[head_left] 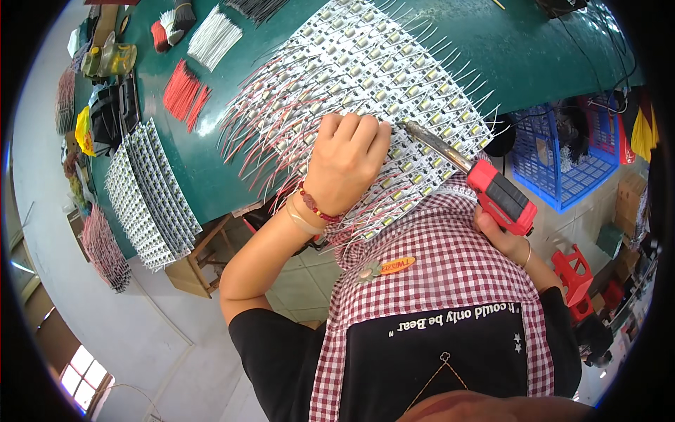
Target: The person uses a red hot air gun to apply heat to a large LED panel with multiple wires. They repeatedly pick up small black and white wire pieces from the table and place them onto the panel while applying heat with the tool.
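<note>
A broad panel of white circuit boards point(422, 88) lies at the table's near edge, set with rows of small chips. Red and white wires fringe its left side, and pale wires stick out along its right. Over its middle, my left hand point(348, 158) is closed with fingers curled down; what they pinch is hidden beneath them. My right hand point(500, 235) grips a red and black soldering gun point(500, 197) from below, mostly hidden behind its body. The metal tip points up-left and reaches the boards just right of my left fingertips.
On the green table point(169, 70) lie bundles of red wires point(185, 95) and white wires point(214, 36). More board strips point(151, 193) overhang the left edge, near hanging wire bunches point(104, 247). A blue crate point(562, 158) and red stool point(575, 274) stand at the right.
</note>
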`<state>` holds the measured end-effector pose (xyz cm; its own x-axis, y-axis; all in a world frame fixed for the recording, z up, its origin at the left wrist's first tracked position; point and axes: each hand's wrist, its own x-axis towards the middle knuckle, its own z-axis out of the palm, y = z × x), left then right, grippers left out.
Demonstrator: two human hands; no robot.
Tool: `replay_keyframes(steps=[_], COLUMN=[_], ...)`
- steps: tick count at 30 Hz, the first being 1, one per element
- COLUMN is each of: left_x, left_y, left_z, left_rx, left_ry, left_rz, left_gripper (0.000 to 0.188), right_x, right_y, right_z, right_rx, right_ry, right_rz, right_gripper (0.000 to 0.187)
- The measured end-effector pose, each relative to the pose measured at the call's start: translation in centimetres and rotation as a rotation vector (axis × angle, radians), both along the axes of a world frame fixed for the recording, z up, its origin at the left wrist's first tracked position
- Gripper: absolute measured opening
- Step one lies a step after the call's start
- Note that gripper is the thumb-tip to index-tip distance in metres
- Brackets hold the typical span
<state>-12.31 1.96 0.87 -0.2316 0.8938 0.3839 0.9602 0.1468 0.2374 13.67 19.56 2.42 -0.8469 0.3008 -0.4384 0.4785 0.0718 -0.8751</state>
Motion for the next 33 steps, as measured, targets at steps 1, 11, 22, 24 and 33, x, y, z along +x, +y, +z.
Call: replay_keyframes(steps=[1, 11, 22, 24, 33], left_x=[0.0, -0.1, -0.3, -0.2, 1.8], left_y=[0.0, 0.2, 0.4, 0.2, -0.3], left_z=[0.0, 0.1, 0.4, 1.0, -0.5], left_rx=[-0.002, -0.023, -0.04, -0.068, 0.017], left_ry=[-0.009, -0.049, 0.117, 0.109, -0.084], left_rz=[-0.008, -0.038, 0.008, 0.044, -0.036], left_gripper=[0.025, 0.025, 0.016, 0.02, 0.025], right_x=[0.1, 1.1, 2.7, 3.0, 2.4], right_y=[0.0, 0.1, 0.4, 0.5, 0.8], right_z=[-0.2, -0.9, -1.7, -1.6, -0.4], right_rx=[0.002, -0.018, -0.051, -0.054, 0.047], right_ry=[0.012, 0.033, 0.055, 0.07, 0.106], right_rz=[0.001, 0.088, -0.042, -0.037, 0.045], right_gripper=[0.013, 0.03, 0.013, 0.014, 0.018])
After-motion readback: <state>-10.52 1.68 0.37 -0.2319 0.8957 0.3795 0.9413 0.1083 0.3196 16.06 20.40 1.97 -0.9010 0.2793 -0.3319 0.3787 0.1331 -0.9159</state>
